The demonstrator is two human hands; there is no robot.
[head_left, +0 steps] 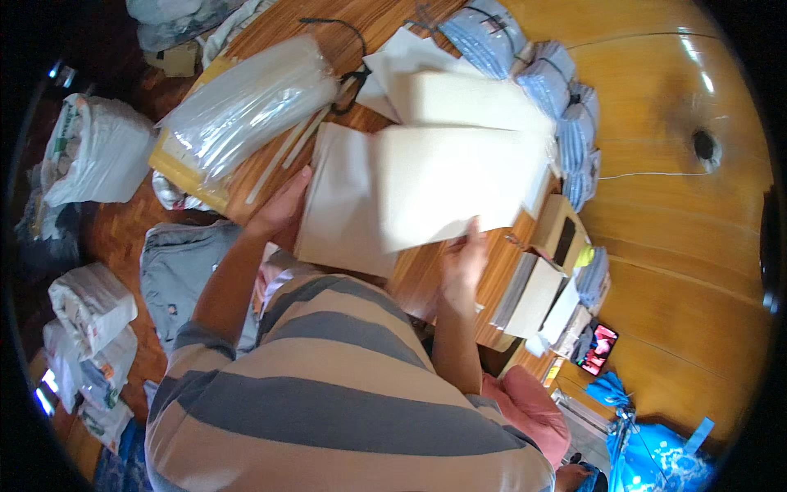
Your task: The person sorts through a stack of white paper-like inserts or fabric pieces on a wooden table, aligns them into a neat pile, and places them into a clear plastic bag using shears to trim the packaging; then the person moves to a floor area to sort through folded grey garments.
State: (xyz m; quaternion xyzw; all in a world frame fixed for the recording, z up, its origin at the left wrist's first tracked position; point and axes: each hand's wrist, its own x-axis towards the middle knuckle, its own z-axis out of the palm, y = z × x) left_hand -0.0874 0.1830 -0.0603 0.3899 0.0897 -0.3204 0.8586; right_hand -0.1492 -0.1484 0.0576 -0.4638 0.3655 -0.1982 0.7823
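My right hand [465, 261] pinches the near edge of a white paper sheet [459, 180], its thumb on top. That sheet lies slanted over the right part of a paper stack [340, 197]. Along the left edge of this stack rests my left hand [285, 203], a finger stretched out and the rest partly hidden. Behind the held sheet lie more cream-white sheets [471, 100], spread unevenly on the wooden table [418, 283].
Clear plastic sleeves [254, 98] lie on a yellow envelope [197, 184] at the left. Tied bluish bundles [484, 37] line the table's right edge, near a cardboard box [557, 234]. A lit phone [597, 348] sits farther right. White bags [98, 148] and a grey backpack [193, 266] stand left.
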